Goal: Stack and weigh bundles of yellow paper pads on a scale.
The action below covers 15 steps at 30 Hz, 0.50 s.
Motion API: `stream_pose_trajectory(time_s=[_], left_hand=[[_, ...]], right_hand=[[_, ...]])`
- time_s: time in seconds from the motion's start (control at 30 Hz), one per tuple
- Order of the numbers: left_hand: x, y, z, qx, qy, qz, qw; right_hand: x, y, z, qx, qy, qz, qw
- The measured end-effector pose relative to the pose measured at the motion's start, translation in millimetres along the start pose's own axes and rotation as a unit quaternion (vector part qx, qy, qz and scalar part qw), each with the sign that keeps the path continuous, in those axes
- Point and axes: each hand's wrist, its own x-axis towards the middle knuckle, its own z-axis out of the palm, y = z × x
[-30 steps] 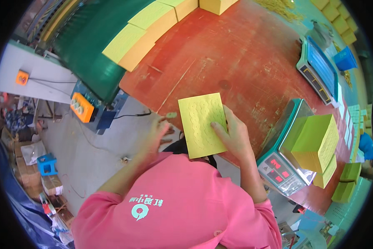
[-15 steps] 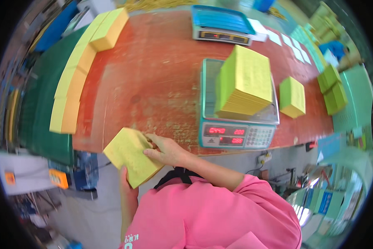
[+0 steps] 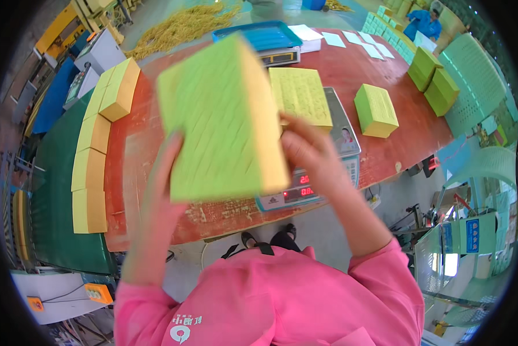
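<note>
A thick block of yellow paper sheets (image 3: 213, 124) is held up between my two hands, tilted and slightly blurred. My left hand (image 3: 168, 164) grips its left edge, with the fingers behind it mostly hidden. The fingers of my right hand (image 3: 314, 153) press against the block's right side. Behind it, another yellow paper stack (image 3: 302, 98) rests on a digital scale (image 3: 351, 167) with red lit digits. The held block covers part of that scale and stack.
A row of yellow paper blocks (image 3: 89, 210) lines the left side of the red table (image 3: 213, 222). A single block (image 3: 377, 109) sits right of the scale. Farther off are a second scale with a blue tray (image 3: 259, 36), white sheets (image 3: 371, 51) and a person in blue (image 3: 425, 26).
The yellow paper block in my hands has risen from near my waist to in front of the scale. My right hand has moved from its top to its right side. The view has shifted.
</note>
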Motion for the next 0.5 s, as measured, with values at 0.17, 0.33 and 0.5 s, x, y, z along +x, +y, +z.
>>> stream_pose_trajectory(time_s=[0.17,0.33,0.5], left_hand=[[124.6,20.0,79.7,0.004,-0.021,-0.119,0.993],[171.0,-11.2,100.2,0.073,-0.025,-0.176,0.981],[168.1,-19.0,105.8,0.089,0.028,-0.179,0.979]], right_hand=[[62.4,-18.3,-100.7,0.111,0.033,-0.032,0.993],[86.6,5.8,-149.4,0.138,0.02,0.025,0.99],[93.5,25.3,-159.9,0.13,-0.027,0.048,0.99]])
